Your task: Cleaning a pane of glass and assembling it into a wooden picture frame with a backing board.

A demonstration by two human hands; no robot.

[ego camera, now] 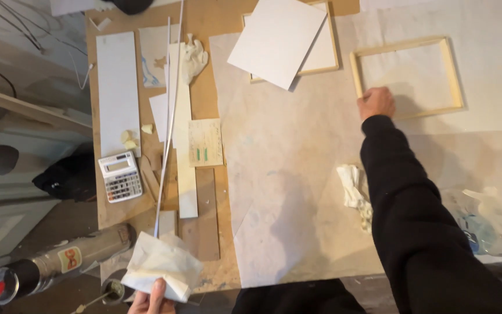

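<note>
My right hand [376, 102] reaches across the paper-covered table and grips the near-left corner of an empty light wooden frame [407, 78] that lies flat on the paper. The arm wears a black sleeve. My left hand [148, 301] is at the bottom edge of the view, left of my body, and holds a crumpled white paper or cloth [162, 266] between its fingers.
A second wooden frame [332, 51] under a white board [276, 40] lies at the back. A white rag [352, 187] sits by my right arm. A calculator [121, 176], white strips [117, 90], a thin rod [168, 116] and a card [205, 142] lie on the left. A tube [59, 261] rests at the lower left.
</note>
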